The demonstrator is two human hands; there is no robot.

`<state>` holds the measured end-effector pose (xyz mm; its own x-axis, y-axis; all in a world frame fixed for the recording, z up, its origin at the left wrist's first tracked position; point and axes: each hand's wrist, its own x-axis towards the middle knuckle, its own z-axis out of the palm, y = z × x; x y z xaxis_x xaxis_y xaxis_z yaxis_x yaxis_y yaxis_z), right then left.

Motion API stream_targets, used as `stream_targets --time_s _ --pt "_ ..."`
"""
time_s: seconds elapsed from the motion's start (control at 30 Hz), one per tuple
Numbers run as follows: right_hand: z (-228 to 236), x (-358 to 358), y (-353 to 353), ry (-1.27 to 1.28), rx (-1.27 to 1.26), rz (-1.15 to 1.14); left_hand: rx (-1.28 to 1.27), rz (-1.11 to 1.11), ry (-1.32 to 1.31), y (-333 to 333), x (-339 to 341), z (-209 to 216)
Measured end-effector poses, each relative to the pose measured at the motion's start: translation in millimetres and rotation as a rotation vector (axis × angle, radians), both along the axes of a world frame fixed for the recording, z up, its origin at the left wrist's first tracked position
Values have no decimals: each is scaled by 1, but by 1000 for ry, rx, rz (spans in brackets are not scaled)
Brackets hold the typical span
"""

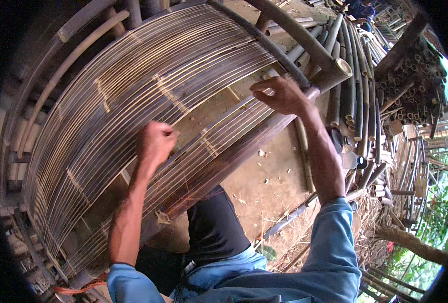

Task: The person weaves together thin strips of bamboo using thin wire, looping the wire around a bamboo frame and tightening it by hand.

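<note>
Left hand [154,143] and right hand [284,97] curl their fingers, grasp unclear; thick pole [234,154] presumably braces the bamboo slats [133,63].

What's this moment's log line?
left hand: curled over slatted frame, hold unclear | right hand: near frame's right end, hold unclear | rest: bamboo poles, right

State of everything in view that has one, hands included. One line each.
Left hand: fingers curled, over the slats; grip unclear.
Right hand: fingers bent, near the rail's far end; grip unclear.
Slatted panel: slats spaced, wide opening between two groups.
Front rail: runs along the panel's near edge.
Bamboo poles: lying side by side.
Blue sleeves: forearms left bare.
</note>
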<state>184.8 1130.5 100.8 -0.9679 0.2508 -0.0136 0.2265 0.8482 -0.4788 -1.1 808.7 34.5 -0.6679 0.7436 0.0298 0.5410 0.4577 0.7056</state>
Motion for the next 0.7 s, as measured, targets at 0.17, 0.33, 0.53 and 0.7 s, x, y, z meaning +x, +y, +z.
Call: stream_targets --time_s 0.17,0.33,0.53,0.7 --pt "-38 -44 10 -158 83 127 -245 -102 -52 127 32 -14" --pt "-74 -79 14 -219 65 283 -311 -32 -263 204 24 -66" --pt "-84 -70 29 -470 487 412 184 -81 -1088 190 32 -78" --pt "-64 5 40 286 -135 -189 116 -168 -88 151 68 -13"
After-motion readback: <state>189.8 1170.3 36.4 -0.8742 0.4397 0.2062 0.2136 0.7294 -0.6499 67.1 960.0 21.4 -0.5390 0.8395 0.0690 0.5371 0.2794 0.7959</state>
